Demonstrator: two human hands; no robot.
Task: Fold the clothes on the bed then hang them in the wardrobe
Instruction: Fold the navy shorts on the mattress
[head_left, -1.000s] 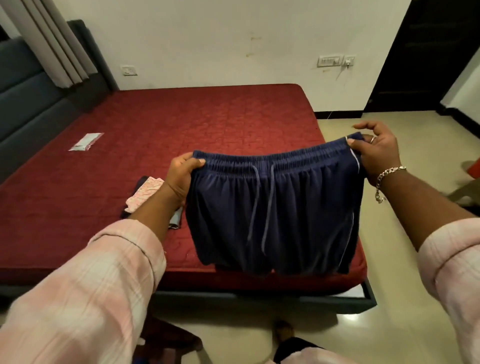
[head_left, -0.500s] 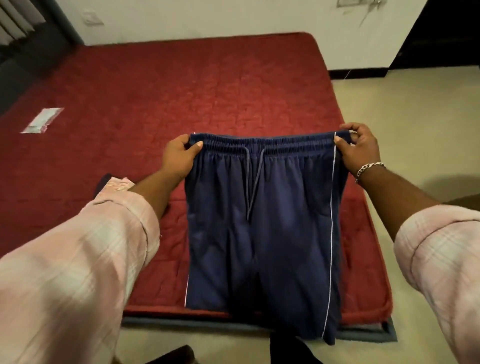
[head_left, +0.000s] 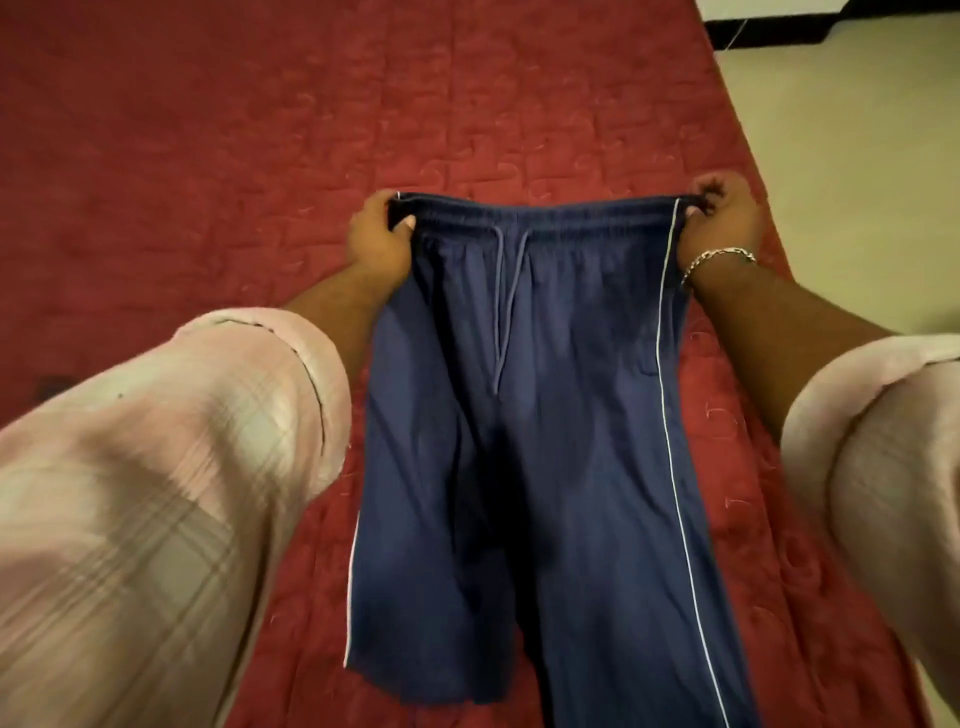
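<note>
Navy blue shorts (head_left: 524, 426) with white side stripes and a grey drawstring lie spread front side up on the red bed (head_left: 208, 156), waistband away from me. My left hand (head_left: 376, 234) grips the waistband's left corner. My right hand (head_left: 719, 218), with a bracelet at the wrist, grips the right corner. The two legs run toward me and reach the bottom of the view.
The bed's right edge meets a beige floor (head_left: 857, 156) on the right. A dark skirting strip (head_left: 831, 23) shows at the top right. My pink checked sleeves fill the lower left and right corners.
The shorts came down from hanging in the air and now lie flat on the bed. Both hands kept their hold on the waistband. The camera tilted down and closer.
</note>
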